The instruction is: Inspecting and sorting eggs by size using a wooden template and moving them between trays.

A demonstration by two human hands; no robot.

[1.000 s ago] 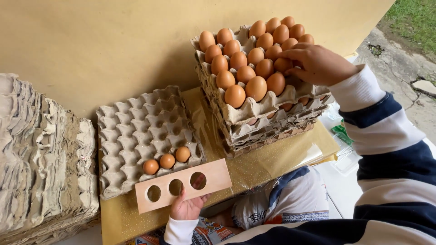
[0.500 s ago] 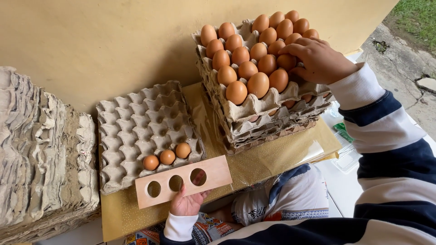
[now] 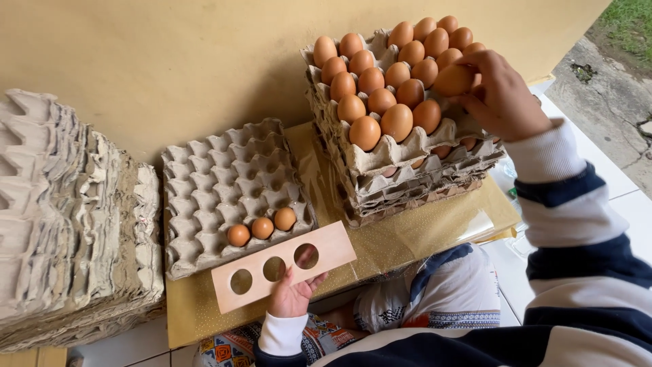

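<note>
Nearest, the left hand (image 3: 293, 293) grips the near edge of a flat wooden board (image 3: 283, 267) with three round holes in a row, fingers curled under it and thumb on top. The board is held tilted, just over the near edge of the low surface (image 3: 407, 238), which is covered in yellowish paper.

Just beyond the board lies a grey egg tray (image 3: 227, 187), mostly unfilled. Three brown eggs (image 3: 262, 227) sit side by side in its near row, towards the right. To the left, a tall pile of empty grey trays (image 3: 68, 217) stands apart from it.

Farther off and to the right is a stack of filled trays (image 3: 407, 160), with brown eggs packed across the top one. The right hand (image 3: 499, 92), in a white and navy striped sleeve, reaches over the right side of that stack. Its fingers are closed around one brown egg (image 3: 454, 79), held just above its neighbours. A plain tan wall (image 3: 170, 61) rises behind everything.
</note>
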